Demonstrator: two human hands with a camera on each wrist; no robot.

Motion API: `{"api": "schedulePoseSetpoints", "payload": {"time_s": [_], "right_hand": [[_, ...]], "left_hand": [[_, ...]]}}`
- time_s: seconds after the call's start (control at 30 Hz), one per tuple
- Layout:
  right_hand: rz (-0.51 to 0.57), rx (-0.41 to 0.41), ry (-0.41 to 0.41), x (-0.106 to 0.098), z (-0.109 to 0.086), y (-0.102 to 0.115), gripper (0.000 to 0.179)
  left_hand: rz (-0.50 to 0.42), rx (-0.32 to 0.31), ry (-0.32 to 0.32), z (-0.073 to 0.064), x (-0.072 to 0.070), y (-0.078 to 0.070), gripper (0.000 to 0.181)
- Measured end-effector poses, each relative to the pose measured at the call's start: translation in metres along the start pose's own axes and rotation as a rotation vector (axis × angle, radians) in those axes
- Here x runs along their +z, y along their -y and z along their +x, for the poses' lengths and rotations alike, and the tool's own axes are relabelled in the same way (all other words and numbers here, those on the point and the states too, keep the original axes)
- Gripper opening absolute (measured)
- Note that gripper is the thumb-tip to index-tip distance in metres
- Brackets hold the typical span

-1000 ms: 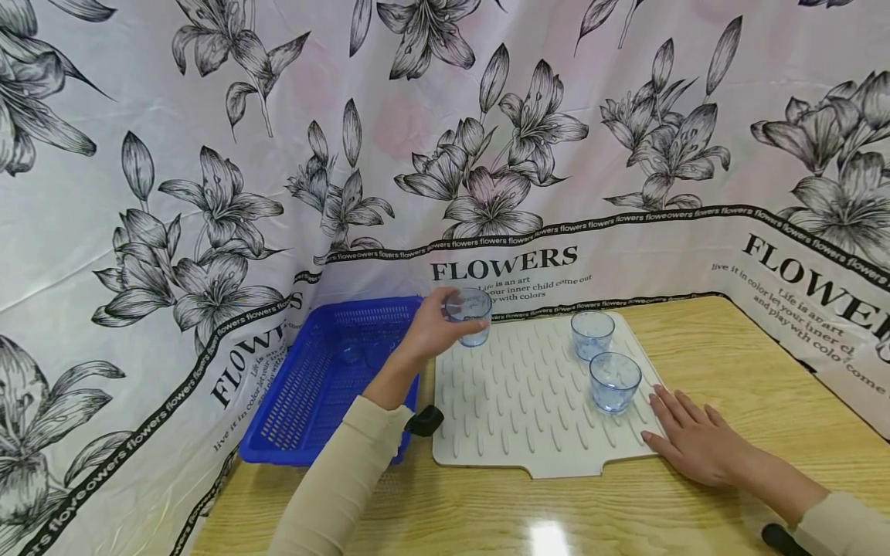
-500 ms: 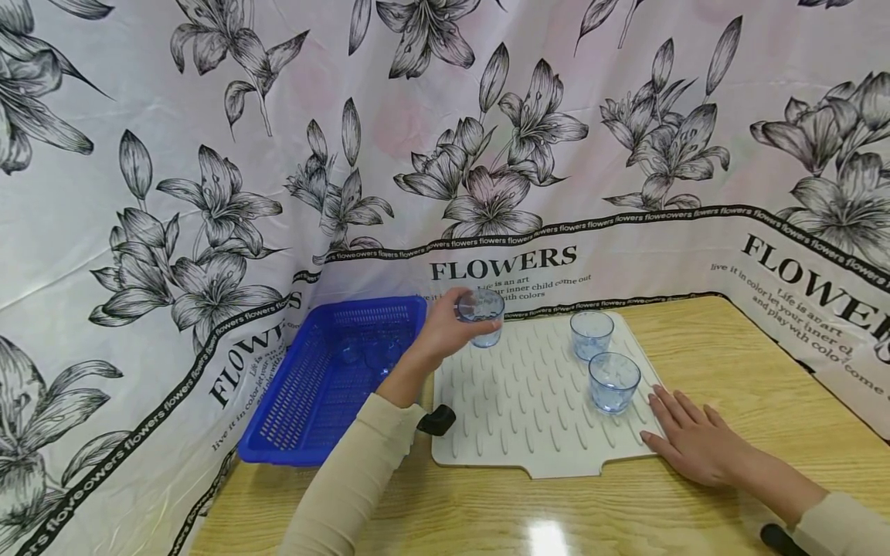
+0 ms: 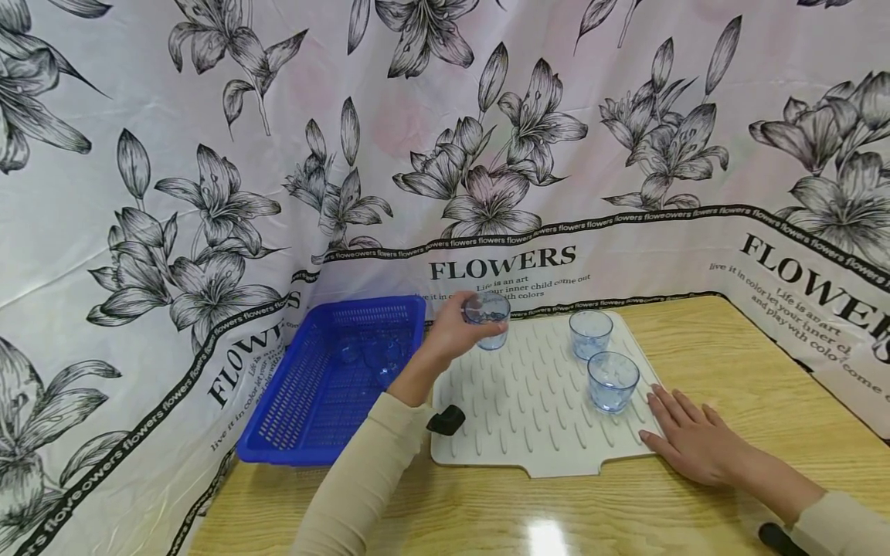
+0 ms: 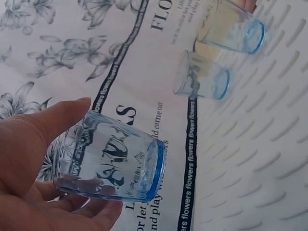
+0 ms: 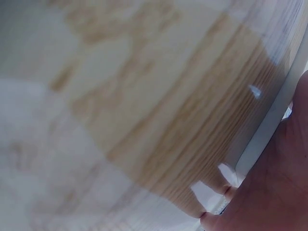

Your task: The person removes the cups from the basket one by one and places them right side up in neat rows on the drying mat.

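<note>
My left hand (image 3: 453, 333) grips a clear bluish glass (image 3: 489, 330) by its side, thumb and fingers around it, over the back left part of a white ridged drying mat (image 3: 514, 401). In the left wrist view this glass (image 4: 113, 159) has a thick blue base. Two more such glasses stand upright on the mat's right side, the rear glass (image 3: 591, 337) and the front glass (image 3: 613, 383). My right hand (image 3: 698, 439) lies flat with fingers straight, fingertips at the mat's right edge. The right wrist view shows part of that hand (image 5: 274, 178) beside the mat's edge.
A blue plastic basket (image 3: 278, 417) stands left of the mat, with several glasses (image 3: 382, 355) inside. Behind the wooden table (image 3: 487, 517) hangs a floral curtain (image 3: 334, 69), which also runs along the left and right sides.
My left hand has moved right with the glass, from the mat's back left corner further over the mat. More glasses in the basket show now. The right hand stays in place.
</note>
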State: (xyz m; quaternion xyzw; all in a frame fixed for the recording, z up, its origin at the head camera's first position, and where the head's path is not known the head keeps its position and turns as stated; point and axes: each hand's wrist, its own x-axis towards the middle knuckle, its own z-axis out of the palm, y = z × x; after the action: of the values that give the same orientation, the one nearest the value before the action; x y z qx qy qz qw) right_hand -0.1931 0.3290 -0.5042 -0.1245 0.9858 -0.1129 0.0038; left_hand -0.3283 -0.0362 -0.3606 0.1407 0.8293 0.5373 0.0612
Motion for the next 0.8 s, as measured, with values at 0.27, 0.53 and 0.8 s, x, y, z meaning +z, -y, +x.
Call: {"api": "schedulePoseSetpoints", "payload": {"time_s": [0.27,0.53,0.8], "right_hand": [[0.006,0.000,0.006,-0.001,0.000,0.001,0.076],[0.001,-0.001,0.000,0.000,-0.001,0.001,0.076],[-0.010,0.003,0.002,-0.004,-0.002,0.004,0.075]], "left_hand": [[-0.001,-0.021,-0.018,0.004,0.008,0.001,0.081],[-0.032,-0.034,-0.026,0.012,0.018,0.007,0.088],[-0.038,-0.062,-0.041,0.018,0.033,0.009,0.089]]}}
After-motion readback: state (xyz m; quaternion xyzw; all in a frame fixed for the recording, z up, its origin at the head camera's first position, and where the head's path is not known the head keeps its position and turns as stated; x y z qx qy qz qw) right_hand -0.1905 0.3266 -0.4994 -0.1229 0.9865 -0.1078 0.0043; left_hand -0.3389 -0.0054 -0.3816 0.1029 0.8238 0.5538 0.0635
